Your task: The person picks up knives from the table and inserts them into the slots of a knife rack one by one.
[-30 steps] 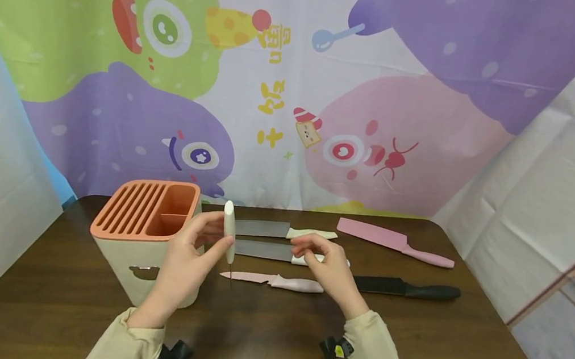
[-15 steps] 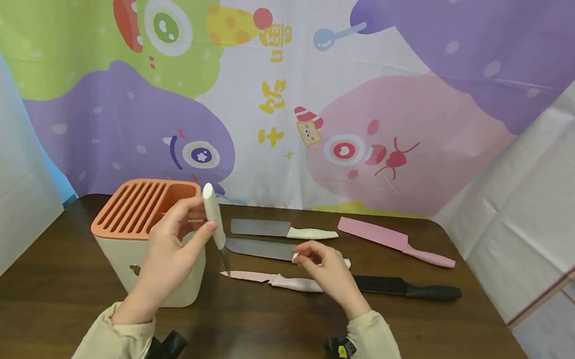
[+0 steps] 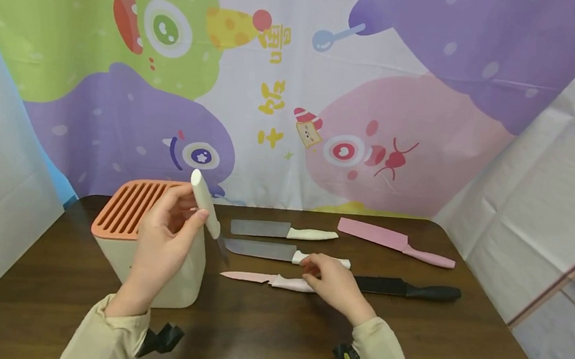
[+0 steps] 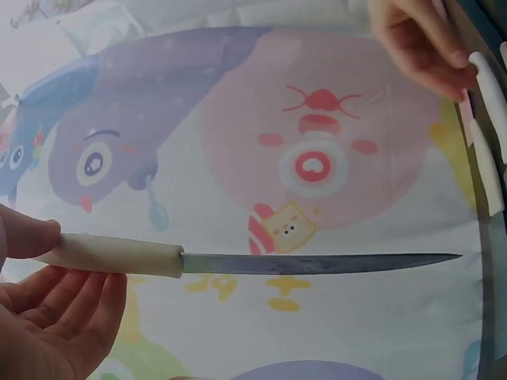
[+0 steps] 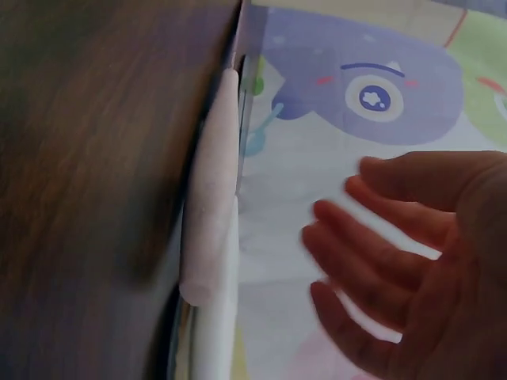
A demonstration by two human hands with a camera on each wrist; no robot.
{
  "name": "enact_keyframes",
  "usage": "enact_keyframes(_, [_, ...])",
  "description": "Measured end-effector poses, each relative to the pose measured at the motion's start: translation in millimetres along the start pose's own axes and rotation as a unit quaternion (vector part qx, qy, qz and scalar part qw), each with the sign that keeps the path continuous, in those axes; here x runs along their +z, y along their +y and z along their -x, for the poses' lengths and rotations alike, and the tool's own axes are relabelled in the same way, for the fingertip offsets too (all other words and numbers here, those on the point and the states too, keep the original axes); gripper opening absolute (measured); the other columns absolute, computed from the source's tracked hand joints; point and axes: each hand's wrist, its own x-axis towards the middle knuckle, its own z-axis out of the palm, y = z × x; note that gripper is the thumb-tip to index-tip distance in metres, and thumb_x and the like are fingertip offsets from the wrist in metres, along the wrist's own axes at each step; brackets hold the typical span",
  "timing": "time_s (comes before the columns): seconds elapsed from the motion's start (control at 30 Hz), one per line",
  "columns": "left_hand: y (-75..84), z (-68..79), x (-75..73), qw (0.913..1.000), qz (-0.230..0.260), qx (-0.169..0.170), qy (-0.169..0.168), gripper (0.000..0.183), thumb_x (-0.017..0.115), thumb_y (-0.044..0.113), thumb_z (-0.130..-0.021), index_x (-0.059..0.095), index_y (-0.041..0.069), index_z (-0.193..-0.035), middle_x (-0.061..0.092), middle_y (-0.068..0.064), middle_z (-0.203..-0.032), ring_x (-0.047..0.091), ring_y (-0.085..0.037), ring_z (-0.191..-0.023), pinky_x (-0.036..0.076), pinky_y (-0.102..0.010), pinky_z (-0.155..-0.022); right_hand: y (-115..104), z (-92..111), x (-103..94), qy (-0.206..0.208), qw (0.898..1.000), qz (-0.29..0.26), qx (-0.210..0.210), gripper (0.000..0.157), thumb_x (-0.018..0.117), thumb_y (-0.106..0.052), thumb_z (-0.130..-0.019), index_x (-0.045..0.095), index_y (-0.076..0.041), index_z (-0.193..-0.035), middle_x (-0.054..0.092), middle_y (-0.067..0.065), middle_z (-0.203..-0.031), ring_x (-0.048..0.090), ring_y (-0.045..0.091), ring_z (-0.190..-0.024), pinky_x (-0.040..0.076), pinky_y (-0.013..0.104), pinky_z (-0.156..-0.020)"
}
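My left hand point(image 3: 161, 245) pinches the white handle of a kitchen knife point(image 3: 206, 204) between thumb and fingers, beside the knife block point(image 3: 189, 276). Its blade slants down to the right; in the left wrist view the whole blade point(image 4: 317, 264) shows. My right hand point(image 3: 337, 286), fingers loosely bent, hovers over the handle end of a small pink knife point(image 3: 248, 277) lying on the table. In the right wrist view nothing lies between the right fingers point(image 5: 372, 261), and the pale pink handle point(image 5: 210, 190) is apart from them.
Behind the pink knife lie a white-handled knife point(image 3: 261, 249) and a cream-handled cleaver point(image 3: 262, 228). A pink cleaver point(image 3: 372, 233) and a black knife point(image 3: 431, 292) lie to the right on the brown table point(image 3: 263, 337). A cartoon cloth point(image 3: 268, 166) hangs behind.
My left hand has moved left and up with the knife, tilting it from near upright until its tip points right. The right hand has shifted slightly right and down.
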Motion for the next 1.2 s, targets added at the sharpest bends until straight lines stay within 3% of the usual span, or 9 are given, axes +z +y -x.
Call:
enact_keyframes(0.13, [3.9, -4.6, -1.5, 0.9999, 0.009, 0.014, 0.001, 0.03, 0.059, -0.001, -0.085, 0.054, -0.005, -0.115, 0.061, 0.006, -0.095, 0.06, -0.007, -0.085, 0.048, -0.014, -0.071, 0, 3, 1.4, -0.026, 0.996, 0.081, 0.004, 0.024, 0.067, -0.018, -0.08, 0.066, -0.012, -0.103, 0.065, 0.001, -0.095, 0.062, 0.018, -0.088, 0.049, 0.038, -0.072])
enact_keyframes(0.33, [9.9, -10.6, -3.3, 0.9994, 0.018, 0.028, 0.012, 0.031, 0.057, -0.004, -0.085, 0.053, -0.004, -0.116, 0.061, 0.004, -0.098, 0.059, -0.007, -0.088, 0.048, -0.015, -0.075, 4, 5, 4.7, -0.067, 0.991, 0.113, 0.009, 0.02, 0.072, -0.017, -0.075, 0.066, -0.011, -0.094, 0.064, 0.002, -0.089, 0.059, 0.018, -0.081, 0.048, 0.039, -0.068])
enact_keyframes(0.5, [13.7, -14.2, -4.5, 0.998, 0.043, 0.04, 0.023, 0.031, 0.057, -0.005, -0.085, 0.053, -0.005, -0.116, 0.061, 0.003, -0.098, 0.06, -0.008, -0.09, 0.047, -0.016, -0.08, 8, 4, 7.1, -0.058, 0.989, 0.135, 0.005, 0.021, 0.075, -0.016, -0.072, 0.065, -0.012, -0.091, 0.06, -0.001, -0.082, 0.056, 0.016, -0.074, 0.046, 0.036, -0.062])
enact_keyframes(0.67, [15.7, -18.5, -6.8, 0.9946, 0.081, 0.056, 0.034, 0.031, 0.057, -0.009, -0.083, 0.053, -0.009, -0.114, 0.061, 0.0, -0.096, 0.06, -0.01, -0.089, 0.047, -0.018, -0.082, 12, 4, 7.7, -0.056, 0.987, 0.151, 0.02, 0.023, 0.076, -0.016, -0.071, 0.065, -0.013, -0.091, 0.06, -0.002, -0.083, 0.058, 0.016, -0.078, 0.047, 0.036, -0.063])
enact_keyframes(0.9, [20.4, -26.3, -15.0, 0.9931, 0.088, 0.068, 0.037, 0.032, 0.056, -0.011, -0.083, 0.054, -0.006, -0.114, 0.061, -0.002, -0.097, 0.06, -0.012, -0.088, 0.048, -0.019, -0.081, 19, 3, 7.6, -0.074, 0.985, 0.149, 0.043, 0.026, 0.077, -0.017, -0.07, 0.065, -0.012, -0.093, 0.062, 0.0, -0.087, 0.058, 0.016, -0.077, 0.048, 0.038, -0.064])
enact_keyframes(1.2, [23.8, -30.0, -22.1, 0.9847, 0.136, 0.076, 0.077, 0.031, 0.056, -0.011, -0.082, 0.055, -0.008, -0.113, 0.06, -0.007, -0.102, 0.057, -0.017, -0.091, 0.048, -0.021, -0.081, 20, 2, 11.0, -0.094, 0.984, 0.145, 0.052, 0.031, 0.079, -0.021, -0.068, 0.064, -0.012, -0.093, 0.062, 0.001, -0.086, 0.055, 0.014, -0.074, 0.047, 0.037, -0.063])
